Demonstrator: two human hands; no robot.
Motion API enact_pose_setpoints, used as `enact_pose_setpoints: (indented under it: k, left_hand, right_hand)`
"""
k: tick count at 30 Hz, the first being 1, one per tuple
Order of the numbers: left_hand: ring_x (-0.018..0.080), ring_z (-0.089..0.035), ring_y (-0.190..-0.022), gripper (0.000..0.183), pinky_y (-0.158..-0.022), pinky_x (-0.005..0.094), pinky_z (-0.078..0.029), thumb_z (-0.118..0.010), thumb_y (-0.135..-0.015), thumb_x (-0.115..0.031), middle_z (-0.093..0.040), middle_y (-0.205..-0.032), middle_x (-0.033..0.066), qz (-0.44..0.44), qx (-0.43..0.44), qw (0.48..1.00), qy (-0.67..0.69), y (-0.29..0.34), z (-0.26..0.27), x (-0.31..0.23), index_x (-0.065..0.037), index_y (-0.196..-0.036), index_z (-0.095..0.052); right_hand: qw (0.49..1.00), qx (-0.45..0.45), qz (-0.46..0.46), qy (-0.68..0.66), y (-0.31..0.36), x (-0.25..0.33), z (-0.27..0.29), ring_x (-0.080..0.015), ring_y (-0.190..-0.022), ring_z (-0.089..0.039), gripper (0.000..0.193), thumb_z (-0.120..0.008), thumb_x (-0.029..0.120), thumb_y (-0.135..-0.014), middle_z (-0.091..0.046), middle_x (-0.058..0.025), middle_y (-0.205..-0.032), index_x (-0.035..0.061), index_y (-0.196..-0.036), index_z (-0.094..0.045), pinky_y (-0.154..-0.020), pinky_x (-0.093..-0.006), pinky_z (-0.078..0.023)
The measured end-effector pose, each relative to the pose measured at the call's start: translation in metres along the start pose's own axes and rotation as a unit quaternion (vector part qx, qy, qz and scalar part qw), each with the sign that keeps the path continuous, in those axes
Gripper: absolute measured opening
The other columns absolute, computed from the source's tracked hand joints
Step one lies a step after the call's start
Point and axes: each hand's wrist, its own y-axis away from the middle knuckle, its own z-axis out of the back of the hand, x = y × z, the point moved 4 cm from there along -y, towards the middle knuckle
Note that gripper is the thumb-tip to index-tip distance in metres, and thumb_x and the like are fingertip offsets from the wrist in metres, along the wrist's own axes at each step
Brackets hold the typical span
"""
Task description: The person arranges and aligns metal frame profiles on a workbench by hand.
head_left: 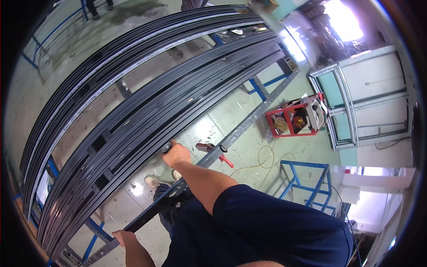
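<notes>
Several long black metal profiles lie side by side on blue trestles, running from lower left to upper right. My right hand is at the near edge of this stack, closed around a short black handle-like object. A long grey metal bar runs alongside the stack, closer to me. My left hand grips that bar near its lower end. My legs and shoes stand on the floor beneath.
A red-handled tool and a yellow cable lie on the green floor. A red cart, a blue metal frame and white-framed window units stand at the right. Other people's legs show at the top.
</notes>
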Motion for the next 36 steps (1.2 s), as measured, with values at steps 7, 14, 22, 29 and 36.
enact_pose_setpoints:
  k: [7,14,22,29,36]
  left_hand:
    - [0.0427,-0.063,-0.115,0.030,-0.098,0.0487,-0.054,-0.041,-0.103,-0.013,-0.064,-0.128,0.0198,-0.056,0.011,0.992,-0.110,0.072,0.039,-0.054,-0.010,-0.133,-0.045]
    - [0.0402,-0.059,-0.122,0.036,-0.102,0.0488,-0.050,-0.038,-0.105,-0.024,-0.060,-0.134,0.0228,-0.113,0.051,0.976,-0.180,0.083,0.037,-0.066,-0.007,-0.134,-0.048]
    - [0.0359,-0.065,-0.115,0.047,-0.097,0.0435,-0.052,-0.044,-0.104,-0.036,-0.068,-0.123,0.0223,-0.385,-0.263,0.880,-0.092,-0.058,-0.005,0.023,-0.001,-0.133,-0.056]
    - [0.0360,-0.066,-0.115,0.037,-0.085,0.0535,-0.056,-0.065,-0.098,-0.023,-0.066,-0.134,0.0150,-0.333,0.166,0.632,-0.680,0.132,0.050,-0.086,-0.009,-0.131,-0.070]
    - [0.0338,-0.059,-0.126,0.044,-0.097,0.0482,-0.049,-0.052,-0.103,-0.023,-0.058,-0.144,0.0167,-0.287,0.154,0.705,-0.629,0.051,-0.019,-0.079,-0.003,-0.143,-0.057]
  right_hand:
    - [1.000,-0.016,-0.011,0.008,-0.006,-0.016,0.005,-0.0342,-0.108,-0.070,0.061,-0.072,0.041,-0.079,-0.074,-0.0178,-0.113,0.0126,-0.132,-0.060,-0.095,-0.0417,-0.055]
    - [1.000,-0.018,-0.009,-0.016,-0.008,-0.010,0.011,-0.0366,-0.111,-0.068,0.044,-0.065,0.027,-0.080,-0.070,-0.0209,-0.117,0.0086,-0.120,-0.063,-0.097,-0.0452,-0.054]
    - [0.999,-0.018,0.038,-0.034,0.021,0.027,0.007,-0.0384,-0.114,-0.067,0.042,-0.059,0.024,-0.084,-0.070,-0.0245,-0.116,0.0049,-0.120,-0.064,-0.099,-0.0475,-0.053]
    - [0.998,-0.042,0.010,-0.053,0.012,-0.015,0.023,-0.0387,-0.110,-0.069,0.042,-0.057,0.024,-0.083,-0.072,-0.0214,-0.113,0.0085,-0.122,-0.065,-0.094,-0.0485,-0.055]
    - [0.999,-0.041,0.013,-0.023,-0.007,-0.015,0.014,-0.0356,-0.110,-0.069,0.046,-0.061,0.030,-0.081,-0.073,-0.0171,-0.115,0.0143,-0.124,-0.066,-0.095,-0.0459,-0.055]
